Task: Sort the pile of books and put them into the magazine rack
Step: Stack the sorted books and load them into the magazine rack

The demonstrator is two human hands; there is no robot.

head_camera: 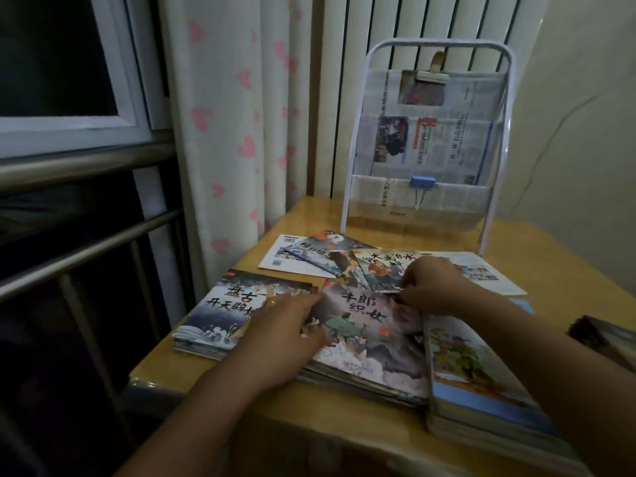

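Nearest the lens, two bare forearms reach in from the bottom edge over a yellowish wooden surface (568, 270) strewn with thin picture books.

Far left, a dark-covered stack of books with white wave art and bold black characters (220, 311) sits at the surface's left edge. Just beside it, the left hand (285, 325) lies on the left edge of a grey-toned picture book showing a green-robed figure (371, 335); its fingers curl round that edge, gripping it. This book tops a thick pile at the middle front.

Behind the pile, several loose books fan out: a white back cover with small printed codes (278, 258), a blue-grey cover (320, 251) partly on top of it, and a pale cover with a figure in orange (382, 270). The right hand (430, 287) rests at the lower edge of this pale cover, fingers bent and pinching it close to the top of the grey book.

Right of the middle pile, touching it, stands a stack of blue-edged books with a pale illustrated cover (481, 373). A dark object shows at the far right edge, too dim to identify.

At the back of the surface stands a white tube-framed magazine rack (426, 142) with clear pockets holding newspaper, a blue binder clip (422, 184) on its lower pocket and a beige clip (433, 75) near the top. Heart-print curtains hang behind on the left.
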